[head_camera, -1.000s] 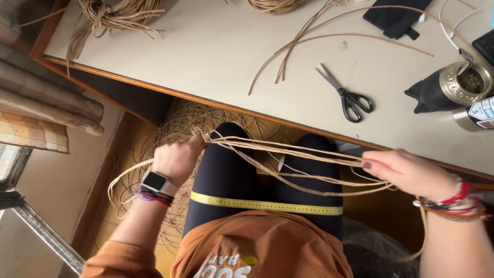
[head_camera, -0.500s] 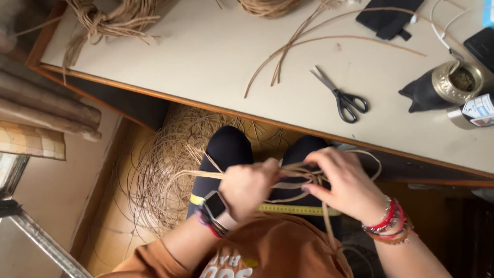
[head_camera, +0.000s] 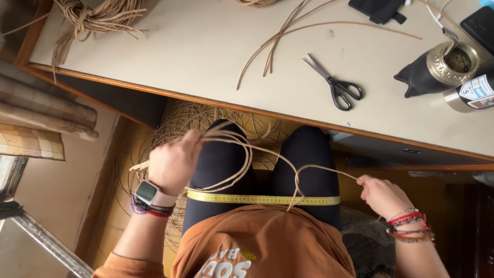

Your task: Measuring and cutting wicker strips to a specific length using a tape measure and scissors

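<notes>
Hands over lap, below desk (head_camera: 206, 56) edge: left hand (head_camera: 172, 162) closed around looped rattan strands (head_camera: 242, 154); right hand (head_camera: 383, 195) pinches one strand's end. Risk, as judged: loops tangling or kinking across measuring tape (head_camera: 262, 198) if tension slackens.

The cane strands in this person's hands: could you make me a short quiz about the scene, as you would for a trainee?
1. True or false: the scissors lie on the table, touched by neither hand.
2. What lies across both thighs?
A. a yellow measuring tape
B. a ruler
C. a towel
3. Which hand wears the watch?

Key
1. True.
2. A.
3. The left hand, which grips a looped bundle of cane strands over the knee. The right hand pinches one strand off to the side.
</notes>
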